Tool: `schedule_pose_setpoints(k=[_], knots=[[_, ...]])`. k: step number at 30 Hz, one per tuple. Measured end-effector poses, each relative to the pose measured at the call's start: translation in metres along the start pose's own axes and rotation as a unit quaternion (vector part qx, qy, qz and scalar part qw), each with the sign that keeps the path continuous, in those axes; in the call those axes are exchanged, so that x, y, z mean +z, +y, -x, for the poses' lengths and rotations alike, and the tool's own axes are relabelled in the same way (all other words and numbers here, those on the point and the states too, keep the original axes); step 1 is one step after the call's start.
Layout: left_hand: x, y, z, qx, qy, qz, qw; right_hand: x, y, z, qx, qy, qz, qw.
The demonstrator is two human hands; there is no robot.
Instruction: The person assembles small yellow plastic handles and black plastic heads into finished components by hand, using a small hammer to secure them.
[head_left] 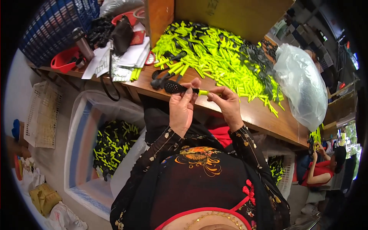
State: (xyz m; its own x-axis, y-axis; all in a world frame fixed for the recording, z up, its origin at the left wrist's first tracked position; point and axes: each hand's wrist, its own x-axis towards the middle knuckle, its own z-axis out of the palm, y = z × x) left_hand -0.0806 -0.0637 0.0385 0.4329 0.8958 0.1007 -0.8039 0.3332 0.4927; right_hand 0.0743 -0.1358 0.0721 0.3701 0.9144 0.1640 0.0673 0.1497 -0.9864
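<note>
In front of the table edge I hold a small black slotted spoon (174,87), its perforated head pointing left. My left hand (181,113) is closed around its black neck, thumb on top. My right hand (229,105) pinches the bright yellow handle piece (203,92) at the spoon's other end. Just beyond my left hand, a few black utensils with yellow handles (178,68) lie at the table's edge, their dark heads to the left. Behind them spreads a large heap of loose yellow handle pieces (207,50), with black parts (253,57) mixed along its right side.
A plastic-lined bin (76,161) of black-and-yellow pieces stands low left. A big clear plastic bag (301,84) sits at the table's right end. Papers (132,57), a flask (82,43) and a blue crate (57,25) occupy the left. Another person (320,168) works far right.
</note>
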Motion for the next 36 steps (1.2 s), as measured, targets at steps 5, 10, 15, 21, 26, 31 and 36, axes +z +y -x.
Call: schedule_pose_setpoints(k=[5, 10, 15, 21, 26, 31, 36], knots=[[0.008, 0.027, 0.004, 0.019, -0.021, 0.030, 0.999, 0.026, -0.007, -0.004, -0.022, 0.003, -0.040, 0.999], [0.009, 0.047, 0.019, 0.064, 0.011, 0.005, 0.998, 0.050, -0.011, -0.001, -0.041, 0.011, 0.030, 0.999], [0.002, 0.032, 0.016, 0.051, -0.001, 0.029, 0.998, 0.044, -0.016, 0.005, 0.005, 0.025, -0.046, 0.999], [0.013, 0.026, 0.012, 0.072, -0.016, 0.043, 0.996, 0.032, -0.026, -0.008, -0.053, -0.024, -0.003, 0.998], [0.013, 0.030, -0.008, 0.125, -0.031, -0.061, 0.990, 0.026, -0.018, -0.040, -0.073, -0.054, -0.014, 0.996], [0.019, 0.044, -0.021, 0.168, -0.064, -0.191, 0.965, 0.017, -0.027, -0.064, -0.070, -0.201, 0.073, 0.974], [0.018, 0.039, -0.023, 0.127, -0.050, -0.218, 0.966, 0.004, -0.014, -0.074, -0.113, -0.196, 0.128, 0.966]])
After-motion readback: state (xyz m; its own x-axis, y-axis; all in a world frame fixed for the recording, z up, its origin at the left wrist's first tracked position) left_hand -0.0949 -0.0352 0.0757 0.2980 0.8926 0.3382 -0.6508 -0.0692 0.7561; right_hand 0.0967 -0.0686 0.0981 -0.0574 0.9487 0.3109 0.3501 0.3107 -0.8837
